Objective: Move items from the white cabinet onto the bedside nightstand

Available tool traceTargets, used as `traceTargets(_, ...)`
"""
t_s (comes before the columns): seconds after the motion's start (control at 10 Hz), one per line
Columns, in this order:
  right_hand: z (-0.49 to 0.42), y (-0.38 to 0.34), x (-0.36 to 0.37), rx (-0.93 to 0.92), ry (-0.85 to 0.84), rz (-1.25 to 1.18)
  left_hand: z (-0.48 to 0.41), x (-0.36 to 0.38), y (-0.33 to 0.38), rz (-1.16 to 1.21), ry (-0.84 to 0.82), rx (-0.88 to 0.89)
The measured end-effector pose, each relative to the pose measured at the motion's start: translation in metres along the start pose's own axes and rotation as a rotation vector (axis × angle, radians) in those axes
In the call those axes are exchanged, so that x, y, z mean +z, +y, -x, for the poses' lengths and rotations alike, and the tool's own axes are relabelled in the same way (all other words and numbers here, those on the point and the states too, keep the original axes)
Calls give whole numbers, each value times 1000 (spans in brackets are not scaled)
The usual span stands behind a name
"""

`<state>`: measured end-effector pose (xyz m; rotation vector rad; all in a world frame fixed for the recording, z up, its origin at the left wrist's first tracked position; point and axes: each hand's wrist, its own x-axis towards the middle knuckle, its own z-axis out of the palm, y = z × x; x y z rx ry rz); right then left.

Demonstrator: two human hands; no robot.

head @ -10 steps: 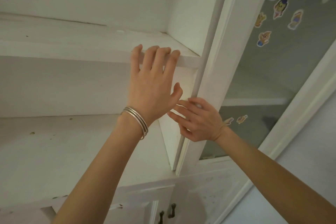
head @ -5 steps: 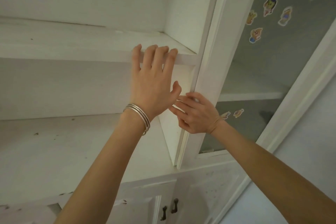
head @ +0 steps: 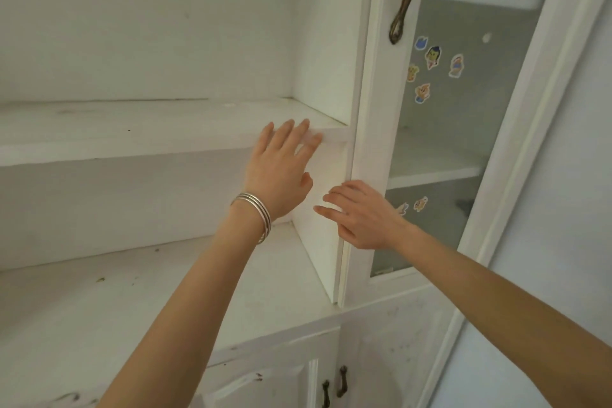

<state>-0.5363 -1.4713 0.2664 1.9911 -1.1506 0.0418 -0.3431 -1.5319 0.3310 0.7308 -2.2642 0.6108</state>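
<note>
head view | left hand [head: 281, 172]: fingers [head: 285, 134] straight, tips on front edge of upper shelf [head: 132, 132] of white cabinet [head: 324, 60], holding nothing | right hand [head: 367, 219]: fingers loosely extended beside glass door [head: 374, 129] edge, contact unclear, holding nothing

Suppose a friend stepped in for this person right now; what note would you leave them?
Left hand, silver bangles at its wrist: open, fingers straight at the front edge of the upper white cabinet shelf.
Right hand: open, fingers at the edge of the white-framed glass door.
Neither hand holds anything. The nightstand is out of view, so what has been moved cannot be told.
Left to do: unclear.
</note>
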Motion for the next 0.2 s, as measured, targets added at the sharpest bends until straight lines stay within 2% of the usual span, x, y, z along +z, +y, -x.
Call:
traceTargets(0.1,1,-2,-18,5,-21,3,6,-10,-4,53,-31,11)
traceTargets(0.2,-5,-1,-38,139,37,-31,13,-29,-5,64,-109,-67)
